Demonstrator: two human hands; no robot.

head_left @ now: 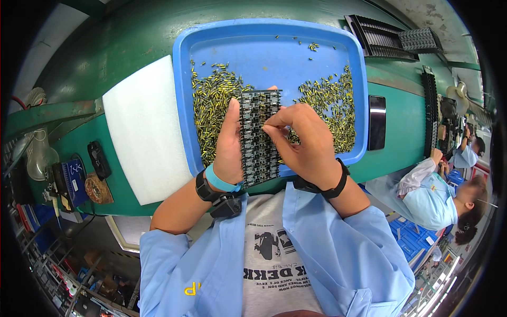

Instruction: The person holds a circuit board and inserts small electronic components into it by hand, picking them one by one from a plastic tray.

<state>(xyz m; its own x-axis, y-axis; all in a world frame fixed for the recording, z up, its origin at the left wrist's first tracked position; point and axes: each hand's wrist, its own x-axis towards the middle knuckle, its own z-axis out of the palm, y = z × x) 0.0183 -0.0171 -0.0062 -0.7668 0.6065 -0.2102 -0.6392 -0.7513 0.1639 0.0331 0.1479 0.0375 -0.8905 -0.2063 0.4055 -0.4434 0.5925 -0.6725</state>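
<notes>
My left hand [228,150] grips a dark circuit board panel [253,153] by its left side, holding it over the near part of a blue plastic tray [182,105]. The panel carries rows of small repeated boards. My right hand [303,140] is closed in a pinch, thumb and forefinger against the panel's face; whatever sits between the fingertips is too small to make out. Heaps of small yellow-and-black cylindrical parts [216,87] lie in the tray on both sides of the panel, with a few scattered at its far right.
A white foam sheet [145,132] lies left of the tray, a dark phone [376,122] right of it. Black slotted racks [377,37] stand at the far right. Tape roll [99,188] and a blue box [74,182] sit at left. A co-worker [430,195] works at right.
</notes>
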